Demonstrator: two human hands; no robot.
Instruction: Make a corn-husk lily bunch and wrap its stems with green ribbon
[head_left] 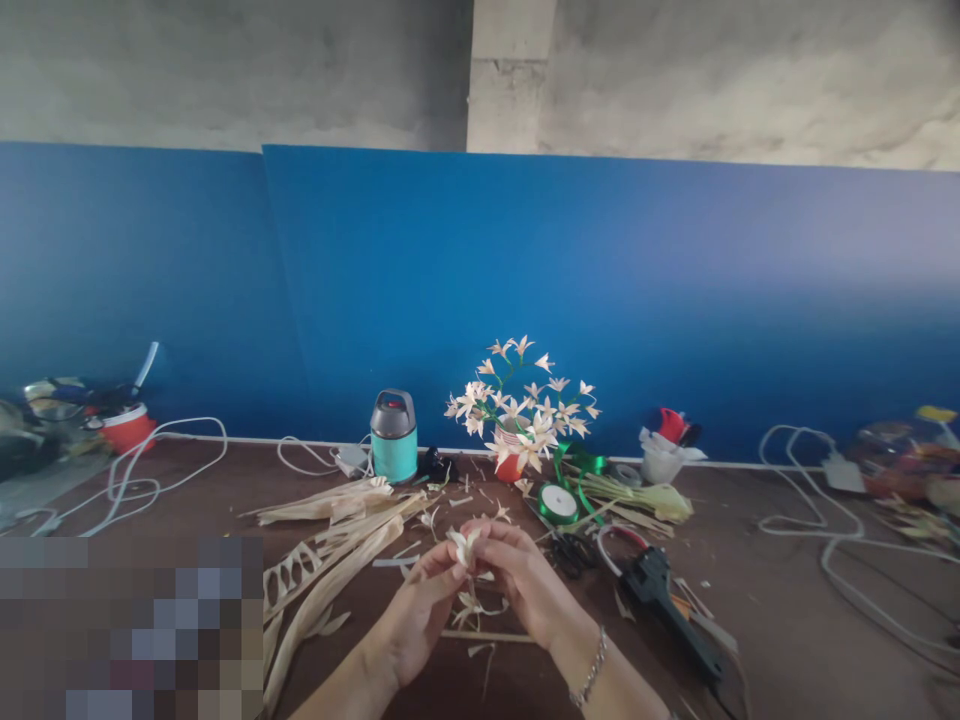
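Observation:
Between my two hands is a small cream husk flower (465, 546), held up over the middle of the table. My left hand (427, 600) pinches it from below and the left side. From the right, the fingertips of my right hand (517, 570) close on its petals. A bracelet hangs on the right wrist. Beneath the hands lie another pale flower (469, 606) and a thin stick (487, 636). Long dried corn husks (337, 570) spread to the left of my left hand, one with cut-out holes. A black glue gun (671, 610) rests right of my right hand.
A vase of pale flowers (517, 410) stands at the back, near a teal flask (394, 440). Green ribbon on a spool (559, 504), black scissors (574, 553) and a white cup (661, 458) are to the right. White cables (825, 530) trail at both sides. A blue partition (450, 280) bounds the table.

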